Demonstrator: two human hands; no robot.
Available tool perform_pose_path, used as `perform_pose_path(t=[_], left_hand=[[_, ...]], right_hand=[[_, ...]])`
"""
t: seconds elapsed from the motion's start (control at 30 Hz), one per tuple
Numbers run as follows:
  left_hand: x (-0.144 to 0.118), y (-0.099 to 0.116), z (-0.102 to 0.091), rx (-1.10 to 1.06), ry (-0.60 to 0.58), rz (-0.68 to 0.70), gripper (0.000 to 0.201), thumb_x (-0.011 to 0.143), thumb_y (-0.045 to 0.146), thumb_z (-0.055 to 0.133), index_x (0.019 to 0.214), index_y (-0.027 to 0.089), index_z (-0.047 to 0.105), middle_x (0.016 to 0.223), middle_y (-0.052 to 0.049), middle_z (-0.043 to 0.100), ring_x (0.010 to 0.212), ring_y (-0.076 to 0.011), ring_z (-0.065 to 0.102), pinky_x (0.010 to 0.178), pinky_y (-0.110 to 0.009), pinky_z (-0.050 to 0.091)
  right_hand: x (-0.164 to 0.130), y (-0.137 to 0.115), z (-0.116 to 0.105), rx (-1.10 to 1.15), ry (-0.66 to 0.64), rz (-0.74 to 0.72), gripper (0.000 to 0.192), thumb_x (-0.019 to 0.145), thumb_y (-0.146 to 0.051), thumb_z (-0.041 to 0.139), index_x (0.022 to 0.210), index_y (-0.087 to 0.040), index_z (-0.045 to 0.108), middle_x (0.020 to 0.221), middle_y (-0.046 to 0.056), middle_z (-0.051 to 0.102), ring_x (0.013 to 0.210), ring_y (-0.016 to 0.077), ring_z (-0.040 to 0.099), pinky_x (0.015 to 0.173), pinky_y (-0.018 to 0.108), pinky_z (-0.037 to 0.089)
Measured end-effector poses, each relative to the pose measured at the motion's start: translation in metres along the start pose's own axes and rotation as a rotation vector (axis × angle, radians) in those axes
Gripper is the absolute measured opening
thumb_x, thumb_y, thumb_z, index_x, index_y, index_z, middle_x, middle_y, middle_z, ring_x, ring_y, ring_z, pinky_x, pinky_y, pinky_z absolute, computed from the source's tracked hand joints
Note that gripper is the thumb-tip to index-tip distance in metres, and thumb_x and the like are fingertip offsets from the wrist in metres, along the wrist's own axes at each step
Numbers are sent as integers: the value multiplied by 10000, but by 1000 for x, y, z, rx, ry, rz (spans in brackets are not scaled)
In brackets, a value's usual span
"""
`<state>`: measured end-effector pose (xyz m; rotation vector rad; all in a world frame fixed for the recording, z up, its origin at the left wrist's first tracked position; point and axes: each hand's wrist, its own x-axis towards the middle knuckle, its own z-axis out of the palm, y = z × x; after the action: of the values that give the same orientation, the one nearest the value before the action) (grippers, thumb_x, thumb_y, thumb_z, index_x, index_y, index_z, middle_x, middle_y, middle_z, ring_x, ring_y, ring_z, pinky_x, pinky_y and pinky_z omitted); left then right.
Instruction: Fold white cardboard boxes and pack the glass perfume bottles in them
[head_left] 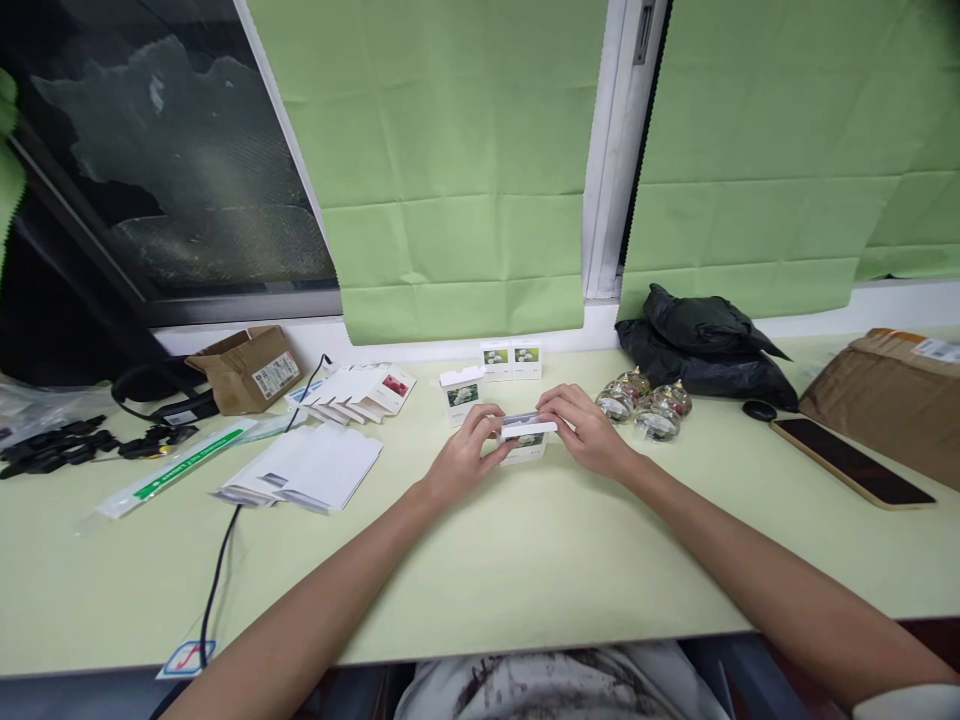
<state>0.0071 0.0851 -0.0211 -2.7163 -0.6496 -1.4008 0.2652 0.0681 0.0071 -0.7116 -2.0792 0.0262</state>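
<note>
A small white box point(527, 451) with a green flower picture on its front stands in the middle of the table, its top flap raised toward me. My left hand point(472, 445) grips the box's left side, thumb in front. At the top right edge, my right hand point(581, 425) has its fingers closed on the flap and rim. The inside of the box is hidden. Just behind on the left is another white box point(463, 396) with its lid up. Two closed picture boxes point(511, 360) stand side by side farther back.
White flattened cartons point(360, 393) and white sheets point(315, 468) lie left, beside a cardboard box point(246, 372) and a black cable point(219, 570). Right are glass-like ornaments point(658, 412), black plastic bags point(705, 350), a phone point(851, 462) and a brown parcel point(885, 400).
</note>
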Motion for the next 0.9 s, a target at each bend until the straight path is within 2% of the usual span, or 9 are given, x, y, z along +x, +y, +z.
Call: perform_pose_path(t=[0.23, 0.47, 0.57, 0.77, 0.9], left_hand=[[1, 1, 0, 13, 3, 7, 225, 1017, 252, 633, 1215, 220, 530, 1211, -111, 597, 1062, -185, 662, 804, -328, 643], [-1, 0, -4, 97, -31, 45, 218, 1007, 247, 645, 1194, 226, 536, 1246, -120, 599, 1141, -219, 660, 833, -350, 630], [-2, 0, -7, 123, -56, 101, 202, 998, 262, 656, 1161, 226, 542, 1250, -128, 600, 1158, -235, 665, 833, -359, 634], [-6, 1, -8, 195, -111, 175, 162, 1018, 266, 617, 1138, 212, 523, 1203, -134, 633, 1032, -208, 716, 745, -304, 628], [-6, 2, -7, 236, -91, 194, 143, 1029, 277, 590, 1136, 215, 520, 1185, -133, 649, 1022, -211, 726, 719, -293, 628]], right_hand=[[1, -3, -2, 81, 20, 44, 193, 1076, -227, 494, 993, -236, 669, 1061, 86, 677, 1006, 237, 608, 915, 431, 484], [2, 0, -4, 160, 21, 97, 150, 964, -358, 732, 878, -236, 722, 1085, 75, 677, 1044, 243, 619, 925, 427, 513], [0, -2, -4, 78, -22, 16, 173, 931, -391, 770, 855, -240, 737, 1097, 81, 683, 1032, 248, 607, 881, 416, 526], [-7, -8, -5, -119, -133, -247, 201, 931, -404, 762, 845, -230, 711, 1126, 109, 713, 986, 260, 596, 810, 423, 551], [-4, -9, -9, -177, -163, -293, 171, 938, -392, 749, 875, -239, 706, 1141, 113, 722, 1003, 275, 608, 819, 449, 567]])
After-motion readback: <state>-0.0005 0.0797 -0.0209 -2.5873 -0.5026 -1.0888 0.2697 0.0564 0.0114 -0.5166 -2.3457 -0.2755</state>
